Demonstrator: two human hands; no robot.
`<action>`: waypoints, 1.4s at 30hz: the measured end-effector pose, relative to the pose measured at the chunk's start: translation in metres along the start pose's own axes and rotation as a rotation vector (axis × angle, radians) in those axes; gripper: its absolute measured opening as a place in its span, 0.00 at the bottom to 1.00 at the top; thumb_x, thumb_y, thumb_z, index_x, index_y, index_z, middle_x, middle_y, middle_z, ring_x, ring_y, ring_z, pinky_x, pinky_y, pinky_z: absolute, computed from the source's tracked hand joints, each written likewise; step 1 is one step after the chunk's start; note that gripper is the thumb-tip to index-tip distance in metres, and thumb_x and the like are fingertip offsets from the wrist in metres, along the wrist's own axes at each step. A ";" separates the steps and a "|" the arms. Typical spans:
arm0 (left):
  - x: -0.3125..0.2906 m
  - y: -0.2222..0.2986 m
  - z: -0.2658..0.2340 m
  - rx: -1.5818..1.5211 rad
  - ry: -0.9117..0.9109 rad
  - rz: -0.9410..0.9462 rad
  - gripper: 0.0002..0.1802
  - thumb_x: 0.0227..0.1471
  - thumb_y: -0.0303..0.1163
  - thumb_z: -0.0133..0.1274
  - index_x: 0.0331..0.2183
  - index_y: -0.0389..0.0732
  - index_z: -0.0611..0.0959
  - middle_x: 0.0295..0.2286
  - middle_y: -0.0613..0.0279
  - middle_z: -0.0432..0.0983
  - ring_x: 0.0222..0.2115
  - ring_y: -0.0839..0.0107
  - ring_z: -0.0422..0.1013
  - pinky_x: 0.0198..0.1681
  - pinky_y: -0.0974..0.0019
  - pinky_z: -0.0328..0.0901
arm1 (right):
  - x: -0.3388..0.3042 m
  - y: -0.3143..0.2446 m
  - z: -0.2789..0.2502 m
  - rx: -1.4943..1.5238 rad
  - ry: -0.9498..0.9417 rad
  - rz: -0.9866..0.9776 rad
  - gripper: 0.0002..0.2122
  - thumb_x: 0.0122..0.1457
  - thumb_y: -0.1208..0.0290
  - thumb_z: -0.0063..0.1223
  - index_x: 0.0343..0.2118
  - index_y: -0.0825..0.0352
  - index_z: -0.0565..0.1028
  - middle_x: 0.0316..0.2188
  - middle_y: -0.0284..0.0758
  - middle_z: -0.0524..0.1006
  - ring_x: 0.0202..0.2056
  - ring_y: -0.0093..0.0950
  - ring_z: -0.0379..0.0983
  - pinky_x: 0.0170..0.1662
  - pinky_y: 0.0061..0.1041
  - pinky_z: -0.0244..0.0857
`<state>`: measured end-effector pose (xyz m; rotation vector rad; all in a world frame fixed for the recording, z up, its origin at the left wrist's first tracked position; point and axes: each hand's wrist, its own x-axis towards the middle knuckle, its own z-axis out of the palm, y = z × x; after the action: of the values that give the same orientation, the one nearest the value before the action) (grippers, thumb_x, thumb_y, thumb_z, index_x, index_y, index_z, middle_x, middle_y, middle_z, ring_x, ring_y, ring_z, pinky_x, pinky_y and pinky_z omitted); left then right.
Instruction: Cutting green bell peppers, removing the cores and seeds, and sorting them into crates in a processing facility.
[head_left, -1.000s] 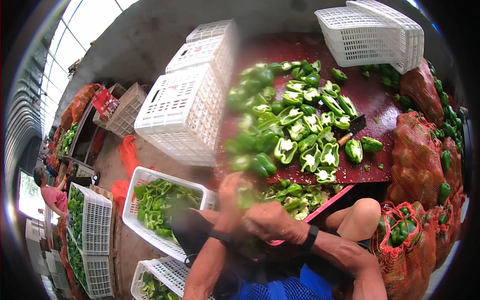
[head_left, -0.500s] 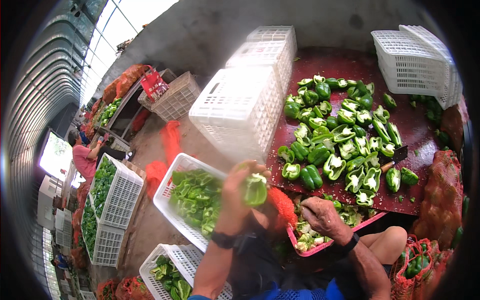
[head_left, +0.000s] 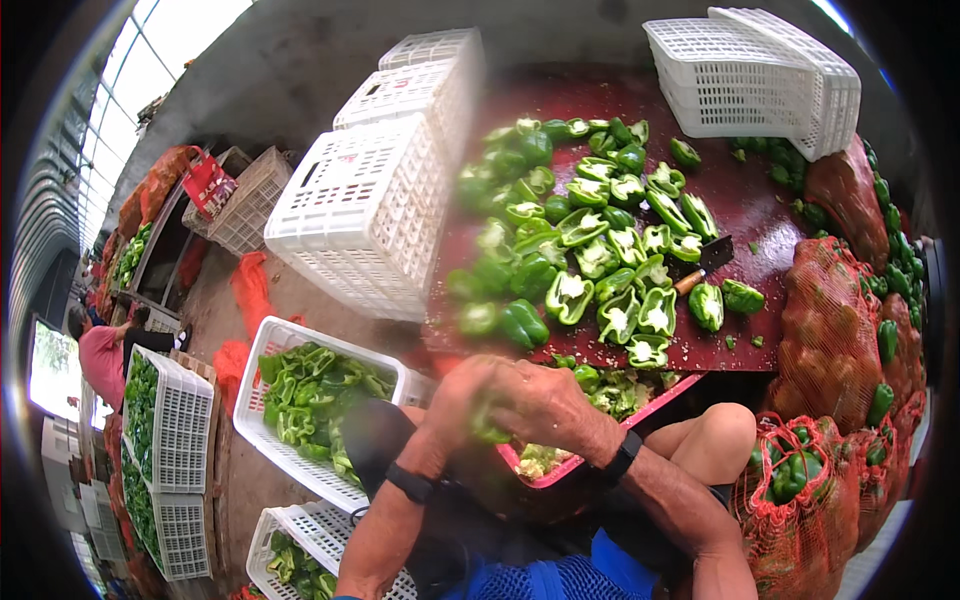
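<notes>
My left hand, partly blurred, is closed around a green bell pepper. My right hand meets it there with bent fingers at the same pepper; its fingertips are hidden. Just below and beyond the hands lies a pink-rimmed tub holding pale cores and green scraps. Ahead, many halved green peppers and some whole ones are spread over a dark red table. A cleaver with a wooden handle rests among them at the right.
Left of my knees stands a white crate of pepper pieces, with another crate nearer. Stacked white crates flank the table, and more sit at its far right. Red mesh sacks crowd the right. A person in pink is far left.
My left hand has brought the pepper down and right, away from the crate side. My right hand has come left from above the tub to meet it. The view has shifted right.
</notes>
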<state>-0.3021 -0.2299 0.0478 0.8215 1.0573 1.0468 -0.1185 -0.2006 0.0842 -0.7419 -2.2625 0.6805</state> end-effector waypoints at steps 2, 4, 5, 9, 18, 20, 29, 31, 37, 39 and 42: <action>0.005 -0.006 0.000 0.003 0.003 -0.051 0.17 0.62 0.34 0.43 0.48 0.36 0.76 0.43 0.60 0.74 0.44 0.71 0.71 0.47 0.66 0.68 | -0.002 0.008 0.002 -0.009 -0.096 0.034 0.10 0.50 0.73 0.61 0.37 0.65 0.76 0.38 0.41 0.78 0.33 0.38 0.77 0.33 0.33 0.74; 0.005 -0.008 -0.004 0.182 0.024 0.066 0.15 0.62 0.32 0.42 0.43 0.33 0.78 0.42 0.57 0.74 0.42 0.69 0.71 0.47 0.66 0.67 | -0.004 0.011 0.009 -0.002 -0.122 -0.009 0.08 0.50 0.75 0.59 0.34 0.65 0.75 0.36 0.41 0.78 0.32 0.38 0.77 0.33 0.33 0.73; 0.005 -0.009 -0.005 0.243 0.035 0.103 0.15 0.62 0.32 0.41 0.42 0.33 0.78 0.41 0.56 0.74 0.42 0.68 0.71 0.47 0.66 0.67 | -0.003 0.012 0.012 0.001 -0.151 -0.055 0.06 0.50 0.76 0.58 0.31 0.65 0.74 0.34 0.42 0.78 0.32 0.39 0.77 0.33 0.33 0.73; 0.006 -0.007 0.001 0.473 0.013 0.403 0.13 0.60 0.32 0.47 0.42 0.34 0.79 0.38 0.57 0.77 0.40 0.71 0.72 0.49 0.68 0.65 | 0.000 0.006 0.000 0.373 0.118 0.034 0.04 0.53 0.80 0.57 0.32 0.70 0.77 0.27 0.42 0.78 0.28 0.33 0.77 0.33 0.29 0.70; -0.057 0.103 -0.050 0.592 0.311 0.527 0.14 0.56 0.32 0.50 0.43 0.35 0.78 0.37 0.53 0.78 0.36 0.64 0.75 0.40 0.63 0.71 | -0.030 0.056 -0.003 -0.206 -0.070 0.219 0.08 0.52 0.71 0.54 0.21 0.68 0.70 0.22 0.45 0.72 0.26 0.49 0.70 0.30 0.44 0.65; -0.084 0.112 -0.111 1.435 0.646 0.822 0.15 0.48 0.28 0.54 0.41 0.38 0.81 0.39 0.52 0.76 0.42 0.57 0.72 0.45 0.55 0.67 | -0.023 0.058 0.007 -0.186 0.037 0.174 0.06 0.51 0.74 0.53 0.23 0.67 0.69 0.22 0.45 0.71 0.27 0.48 0.69 0.31 0.45 0.64; -0.125 0.097 -0.176 0.656 0.935 0.460 0.17 0.54 0.29 0.57 0.44 0.31 0.79 0.39 0.55 0.78 0.40 0.67 0.74 0.45 0.66 0.68 | -0.016 0.116 0.027 -0.306 0.146 0.287 0.04 0.50 0.74 0.53 0.25 0.66 0.70 0.25 0.44 0.72 0.30 0.46 0.72 0.33 0.43 0.68; -0.113 0.118 -0.109 0.580 0.773 0.490 0.15 0.55 0.30 0.56 0.43 0.32 0.78 0.36 0.59 0.78 0.39 0.73 0.75 0.43 0.70 0.69 | -0.014 0.122 0.042 -0.375 0.097 0.322 0.06 0.48 0.75 0.55 0.29 0.66 0.71 0.26 0.43 0.73 0.33 0.44 0.72 0.36 0.41 0.68; -0.065 0.085 -0.007 0.305 0.282 0.347 0.09 0.55 0.22 0.54 0.40 0.34 0.79 0.35 0.61 0.79 0.36 0.75 0.76 0.40 0.73 0.69 | 0.014 0.115 0.070 -0.550 0.021 0.304 0.25 0.48 0.64 0.59 0.47 0.70 0.67 0.34 0.45 0.72 0.36 0.43 0.71 0.39 0.40 0.66; -0.052 0.054 -0.003 0.300 0.177 0.244 0.10 0.56 0.24 0.54 0.41 0.33 0.78 0.36 0.58 0.79 0.35 0.73 0.76 0.39 0.73 0.70 | 0.025 0.112 0.086 -0.584 0.044 0.291 0.17 0.47 0.68 0.57 0.40 0.68 0.70 0.31 0.44 0.73 0.35 0.41 0.70 0.40 0.40 0.65; -0.025 0.015 -0.001 0.053 0.120 0.107 0.14 0.57 0.27 0.55 0.44 0.32 0.76 0.36 0.54 0.78 0.35 0.68 0.77 0.37 0.69 0.72 | 0.025 0.125 0.102 -0.626 0.078 0.315 0.23 0.44 0.69 0.56 0.45 0.71 0.70 0.27 0.47 0.73 0.32 0.43 0.71 0.37 0.44 0.65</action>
<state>-0.3107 -0.2489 0.0676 0.8745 1.1564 1.1740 -0.1665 -0.1230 -0.0509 -1.4135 -2.3156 0.0520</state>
